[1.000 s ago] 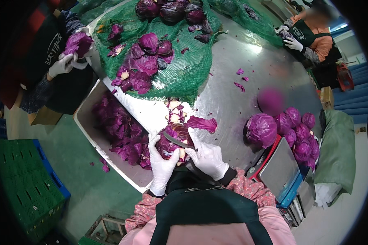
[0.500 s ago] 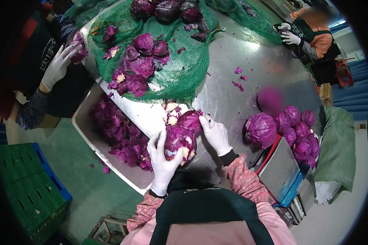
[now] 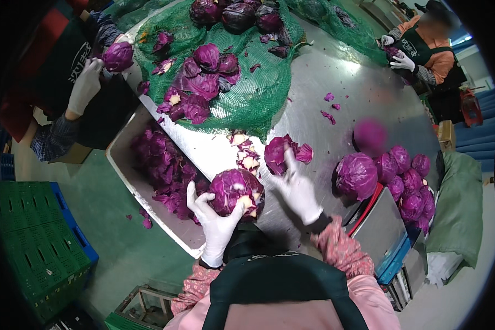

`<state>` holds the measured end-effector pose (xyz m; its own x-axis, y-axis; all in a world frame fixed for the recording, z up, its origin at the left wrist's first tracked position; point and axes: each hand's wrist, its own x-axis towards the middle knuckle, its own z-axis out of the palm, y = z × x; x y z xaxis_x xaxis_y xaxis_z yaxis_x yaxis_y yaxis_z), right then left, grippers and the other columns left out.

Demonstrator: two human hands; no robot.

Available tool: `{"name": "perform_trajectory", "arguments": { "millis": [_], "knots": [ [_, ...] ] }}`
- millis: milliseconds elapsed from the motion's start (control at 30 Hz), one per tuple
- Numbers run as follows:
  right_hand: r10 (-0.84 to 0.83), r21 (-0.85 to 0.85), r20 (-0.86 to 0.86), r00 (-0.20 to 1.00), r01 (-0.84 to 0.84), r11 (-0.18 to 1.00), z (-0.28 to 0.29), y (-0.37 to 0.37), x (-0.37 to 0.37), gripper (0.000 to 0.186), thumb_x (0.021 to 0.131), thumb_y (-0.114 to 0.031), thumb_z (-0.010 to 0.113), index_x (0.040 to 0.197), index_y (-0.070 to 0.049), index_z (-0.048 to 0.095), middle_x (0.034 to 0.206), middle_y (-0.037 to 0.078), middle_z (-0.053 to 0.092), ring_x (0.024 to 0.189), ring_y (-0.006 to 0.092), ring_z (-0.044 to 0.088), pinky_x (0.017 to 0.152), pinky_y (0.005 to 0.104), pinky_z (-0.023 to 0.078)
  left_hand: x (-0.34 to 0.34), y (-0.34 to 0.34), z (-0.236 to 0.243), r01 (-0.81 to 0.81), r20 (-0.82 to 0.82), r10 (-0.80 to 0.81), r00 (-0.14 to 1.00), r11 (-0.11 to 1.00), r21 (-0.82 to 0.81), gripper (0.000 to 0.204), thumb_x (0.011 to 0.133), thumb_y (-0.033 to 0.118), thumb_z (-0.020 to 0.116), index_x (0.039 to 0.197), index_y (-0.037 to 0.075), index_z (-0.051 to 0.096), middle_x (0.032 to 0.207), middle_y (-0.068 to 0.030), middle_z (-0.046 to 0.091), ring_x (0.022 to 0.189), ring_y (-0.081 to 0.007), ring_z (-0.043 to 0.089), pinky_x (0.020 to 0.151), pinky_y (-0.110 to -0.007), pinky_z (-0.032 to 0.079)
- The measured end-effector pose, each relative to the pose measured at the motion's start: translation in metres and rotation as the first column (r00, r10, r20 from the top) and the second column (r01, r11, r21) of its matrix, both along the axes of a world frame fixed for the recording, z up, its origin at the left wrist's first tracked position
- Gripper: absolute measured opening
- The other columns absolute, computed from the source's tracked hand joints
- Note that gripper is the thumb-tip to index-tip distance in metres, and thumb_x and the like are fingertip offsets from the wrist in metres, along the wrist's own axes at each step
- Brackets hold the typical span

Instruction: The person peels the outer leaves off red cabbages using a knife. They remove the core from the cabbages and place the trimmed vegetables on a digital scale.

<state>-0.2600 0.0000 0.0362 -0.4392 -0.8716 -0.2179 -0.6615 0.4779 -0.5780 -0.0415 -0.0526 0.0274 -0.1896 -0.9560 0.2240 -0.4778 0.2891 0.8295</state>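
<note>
My left hand (image 3: 217, 223), in a white glove, grips a purple cabbage (image 3: 229, 190) near the table's front edge. Its cut, pale stem side faces toward the right. My right hand (image 3: 297, 192), also gloved and slightly blurred, is apart from the cabbage with its fingers spread. Just beyond its fingertips lies a loose purple cabbage leaf (image 3: 278, 153), partly covered by the index finger. Trimmed stem pieces (image 3: 248, 159) with pale cut faces lie on the metal table between the leaf and the cabbage.
A white-rimmed bin (image 3: 127, 180) of purple leaves stands at the left. Green netting (image 3: 258, 104) carries several cabbages. More cabbages (image 3: 356, 176) sit at right beside a metal box (image 3: 371, 228). Co-workers handle cabbages at the far left and far right. Green crates (image 3: 36, 242) stand lower left.
My right hand has pulled a leaf off the cabbage and let it go on the table. The left hand keeps its hold. The view has shifted slightly.
</note>
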Motion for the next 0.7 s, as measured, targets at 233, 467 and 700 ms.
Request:
{"name": "perform_trajectory", "arguments": {
  "millis": [233, 467, 700],
  "knots": [
    [0.036, -0.302, -0.092, 0.995, -0.062, 0.951, -0.013, 0.025, 0.063, 0.052, 0.098, -0.038, 0.058, 0.138, -0.006, 0.05, 0.066, 0.019, 0.065, 0.061, 0.0333, 0.068, 0.052, 0.0416, 0.052, -0.003, -0.021, 0.01, 0.243, 0.145, -0.244, 0.959, 0.97, 0.025, 0.087, 0.071, 0.028, 0.084, 0.143, 0.005, 0.042, 0.139, -0.0219, 0.043, 0.129, -0.0392, 0.045, 0.107, -0.049, 0.04],
    [0.118, 0.164, -0.001, 0.993, -0.116, 0.98, -0.05, -0.001, 0.006, 0.067, 0.103, -0.057, 0.027, 0.115, -0.001, 0.062, 0.087, 0.027, 0.069, 0.081, 0.0446, 0.068, 0.072, 0.0517, 0.054, -0.01, -0.014, 0.008, 0.348, 0.092, -0.343, 0.935, 0.936, -0.045, 0.071, 0.071, 0.02, 0.082, 0.134, 0.006, 0.051, 0.141, -0.019, 0.043, 0.131, -0.0366, 0.044, 0.111, -0.045, 0.038],
    [-0.185, -0.047, 0.119, 0.975, 0.192, 0.98, -0.073, -0.039, 0.01, 0.057, 0.096, -0.058, 0.05, 0.124, -0.01, 0.063, 0.094, 0.025, 0.07, 0.091, 0.044, 0.067, 0.078, 0.0507, 0.053, 0.023, -0.015, -0.009, 0.327, -0.103, -0.322, 0.941, 0.945, 0.031, 0.074, 0.068, 0.016, 0.085, 0.132, 0.008, 0.049, 0.138, -0.0173, 0.042, 0.129, -0.0349, 0.045, 0.109, -0.046, 0.039]
  ]
}}
